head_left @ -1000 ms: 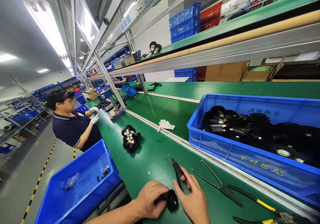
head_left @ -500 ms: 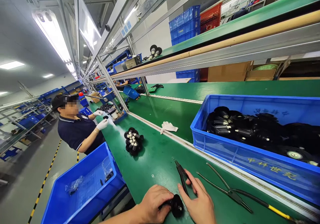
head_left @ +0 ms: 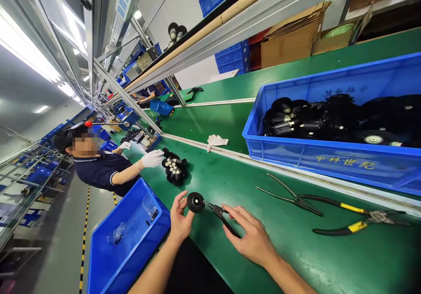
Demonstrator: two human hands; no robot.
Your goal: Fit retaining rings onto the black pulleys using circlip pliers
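Note:
My left hand holds a small black wheel by its edge, raised a little above the green bench. My right hand grips small black pliers, whose tips point into the wheel's centre. A cluster of finished black wheels lies further along the bench, and a co-worker's white-gloved hand reaches to it.
A blue bin full of black wheels stands at the right. Long yellow-handled pliers lie in front of it. A blue bin with plastic bags hangs off the bench's near left. A white glove lies on the belt.
My left hand has lifted the wheel up from the bench and turned it face-on. The pliers' tips now meet its centre. The co-worker's gloved hand has reached to the wheel cluster.

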